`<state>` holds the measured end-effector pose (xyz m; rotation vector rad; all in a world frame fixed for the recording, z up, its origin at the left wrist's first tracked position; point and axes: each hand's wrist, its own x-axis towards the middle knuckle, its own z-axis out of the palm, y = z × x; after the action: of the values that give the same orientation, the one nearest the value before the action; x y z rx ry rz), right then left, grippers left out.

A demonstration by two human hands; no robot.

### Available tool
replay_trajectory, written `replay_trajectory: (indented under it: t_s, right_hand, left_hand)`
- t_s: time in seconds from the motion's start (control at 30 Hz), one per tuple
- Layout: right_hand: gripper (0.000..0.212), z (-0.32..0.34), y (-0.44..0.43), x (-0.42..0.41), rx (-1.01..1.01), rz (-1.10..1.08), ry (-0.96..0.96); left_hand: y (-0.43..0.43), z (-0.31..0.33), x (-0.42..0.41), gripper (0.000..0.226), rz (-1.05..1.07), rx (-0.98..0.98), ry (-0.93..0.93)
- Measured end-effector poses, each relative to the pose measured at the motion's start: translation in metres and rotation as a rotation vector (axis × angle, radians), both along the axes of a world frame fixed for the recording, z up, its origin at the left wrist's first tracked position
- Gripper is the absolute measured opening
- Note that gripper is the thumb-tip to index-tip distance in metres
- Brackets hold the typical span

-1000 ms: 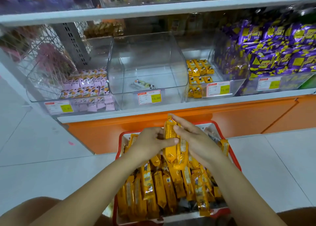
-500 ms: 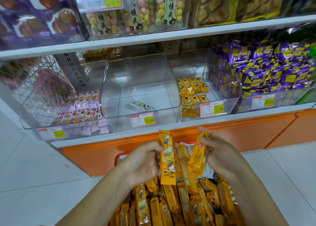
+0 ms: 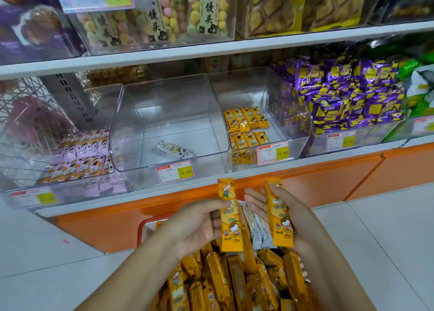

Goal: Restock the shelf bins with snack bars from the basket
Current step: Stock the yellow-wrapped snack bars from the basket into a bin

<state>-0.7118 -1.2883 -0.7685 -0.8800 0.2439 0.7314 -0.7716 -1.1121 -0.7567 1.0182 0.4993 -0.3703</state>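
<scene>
One pale bar in clear bin

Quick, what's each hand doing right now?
Left hand: holding a yellow snack bar upright.
Right hand: holding a second yellow snack bar, thumb over it.

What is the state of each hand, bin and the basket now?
Left hand: holds one yellow bar, upright.
Right hand: holds a second yellow bar, upright.
Middle bin: nearly empty, one white bar inside.
Yellow-pack bin: partly filled.
Basket: full of yellow bars.
</scene>
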Motion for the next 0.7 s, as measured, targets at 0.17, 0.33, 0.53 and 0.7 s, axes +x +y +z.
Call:
replay_trajectory:
  t_s: [0.17,0.33,0.53,0.7]
  right_hand:
    - [0.046,0.008,0.014,0.0,-0.299,0.148,-0.34]
    - [0.056,0.022,0.028,0.004,-0.596,-0.024,-0.561]
    - [0.053,0.033,0.027,-0.008,-0.937,-0.004,-1.129]
    - [0.092,0.037,0.031,-0.002,-1.052,0.274,-1.243]
  left_hand:
    - [-0.006,0.007,0.002,0.048,-0.104,0.022,-0.066]
    - [-0.005,0.015,0.008,0.045,-0.093,0.056,-0.147]
    - [-0.003,0.022,0.012,0.036,0.034,0.088,-0.266]
    - [0.001,0.025,0.02,0.021,0.146,0.103,-0.329]
